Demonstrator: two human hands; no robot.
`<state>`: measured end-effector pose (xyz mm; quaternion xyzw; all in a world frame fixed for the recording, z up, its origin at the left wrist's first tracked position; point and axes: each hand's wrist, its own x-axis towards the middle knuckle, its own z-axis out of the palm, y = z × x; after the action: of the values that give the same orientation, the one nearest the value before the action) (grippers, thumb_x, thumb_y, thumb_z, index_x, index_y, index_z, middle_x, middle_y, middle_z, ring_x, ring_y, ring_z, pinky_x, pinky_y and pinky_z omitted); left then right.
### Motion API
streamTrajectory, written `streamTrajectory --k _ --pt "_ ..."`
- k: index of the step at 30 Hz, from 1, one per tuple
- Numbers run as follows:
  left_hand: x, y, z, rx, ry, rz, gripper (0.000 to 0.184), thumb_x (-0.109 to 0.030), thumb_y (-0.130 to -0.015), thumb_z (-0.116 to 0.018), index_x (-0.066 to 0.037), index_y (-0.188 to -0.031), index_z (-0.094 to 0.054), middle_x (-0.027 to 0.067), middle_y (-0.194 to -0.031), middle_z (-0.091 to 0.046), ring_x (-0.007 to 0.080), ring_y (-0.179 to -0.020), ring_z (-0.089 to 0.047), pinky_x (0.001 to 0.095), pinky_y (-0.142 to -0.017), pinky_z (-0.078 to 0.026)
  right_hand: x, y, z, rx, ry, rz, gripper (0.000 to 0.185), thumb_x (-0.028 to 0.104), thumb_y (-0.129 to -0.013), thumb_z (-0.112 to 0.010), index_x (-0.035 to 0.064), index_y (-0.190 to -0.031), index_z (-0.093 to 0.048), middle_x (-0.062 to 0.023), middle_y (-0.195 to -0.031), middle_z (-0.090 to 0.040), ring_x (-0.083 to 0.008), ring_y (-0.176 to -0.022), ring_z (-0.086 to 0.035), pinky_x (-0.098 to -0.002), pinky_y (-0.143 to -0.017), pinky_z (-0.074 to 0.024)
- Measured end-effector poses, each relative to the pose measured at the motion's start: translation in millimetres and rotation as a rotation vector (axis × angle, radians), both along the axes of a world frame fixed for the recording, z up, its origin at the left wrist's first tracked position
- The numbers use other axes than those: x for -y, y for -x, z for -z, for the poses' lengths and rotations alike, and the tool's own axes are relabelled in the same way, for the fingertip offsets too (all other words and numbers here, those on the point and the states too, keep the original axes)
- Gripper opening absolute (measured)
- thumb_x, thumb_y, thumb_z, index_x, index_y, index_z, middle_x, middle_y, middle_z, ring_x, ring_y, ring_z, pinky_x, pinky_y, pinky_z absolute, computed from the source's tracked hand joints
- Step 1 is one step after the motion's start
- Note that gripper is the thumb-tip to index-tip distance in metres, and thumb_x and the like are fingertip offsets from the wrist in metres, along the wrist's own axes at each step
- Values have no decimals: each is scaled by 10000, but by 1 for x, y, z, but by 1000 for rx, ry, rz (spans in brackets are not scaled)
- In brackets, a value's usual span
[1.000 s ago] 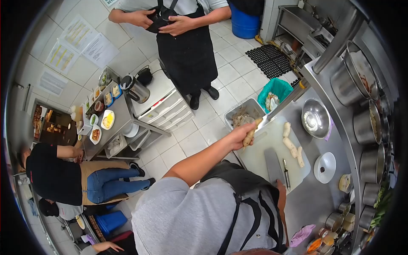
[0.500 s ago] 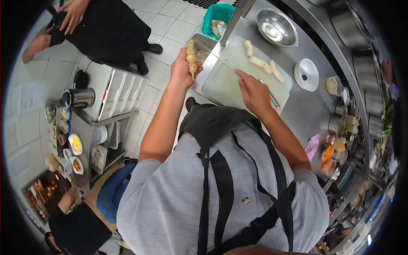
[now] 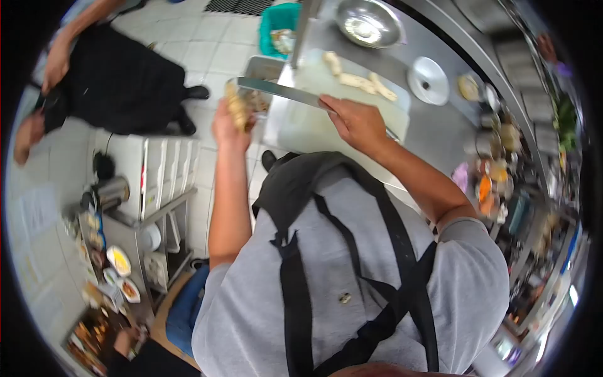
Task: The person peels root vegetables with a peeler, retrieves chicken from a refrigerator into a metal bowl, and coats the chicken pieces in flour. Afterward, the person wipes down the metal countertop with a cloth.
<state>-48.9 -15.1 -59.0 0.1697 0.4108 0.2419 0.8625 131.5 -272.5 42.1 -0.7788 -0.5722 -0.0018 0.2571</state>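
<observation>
My left grip (image 3: 227,129) is closed round a ridged tan root (image 3: 237,112). My right grip (image 3: 361,122) clasps a knife (image 3: 279,92), blade reaching left to the root's far end, contact unclear. Ahead of right grip: pale pieces (image 3: 356,81) on cutting board (image 3: 308,122), on desk (image 3: 433,132); steel bowl (image 3: 370,25) farther. Grey tub (image 3: 267,68) just beyond left grip.

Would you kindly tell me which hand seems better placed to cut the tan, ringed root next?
Probably the right hand: it grips the long steel knife, while the left hand holds the root.
</observation>
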Motion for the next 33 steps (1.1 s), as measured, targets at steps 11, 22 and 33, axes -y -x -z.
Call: streamTrajectory --k 11,22,33 --pt "27 -33 -1 -26 21 282 471 -487 -1117 -392 -53 -1153 -571 90 -891 -638 239 -695 -600 377 -610 -536 155 24 88 -40 479 386 449 353 -985 -664 254 -1418 -599 -93 -988 -581 -290 -985 -616 -455 -793 -507" --pt "43 -74 -34 -327 -653 758 321 -303 -1041 -581 -26 -1204 -589 124 -945 -684 259 -761 -673 387 -668 -542 154 -2 85 -183 469 340 604 195 -856 -713 159 -1431 -533 -132 -1126 -628 -350 -1101 -621 -481 -898 -513" --pt "31 -38 -65 -608 -1298 758 366 -268 -1051 -552 70 -1185 -590 228 -1004 -706 304 -926 -688 407 -840 -518 -57 3 6 -206 -133 -31 253 191 -1005 -631 125 -1248 -666 -115 -1030 -746 -351 -864 -716 -447 -733 -571"
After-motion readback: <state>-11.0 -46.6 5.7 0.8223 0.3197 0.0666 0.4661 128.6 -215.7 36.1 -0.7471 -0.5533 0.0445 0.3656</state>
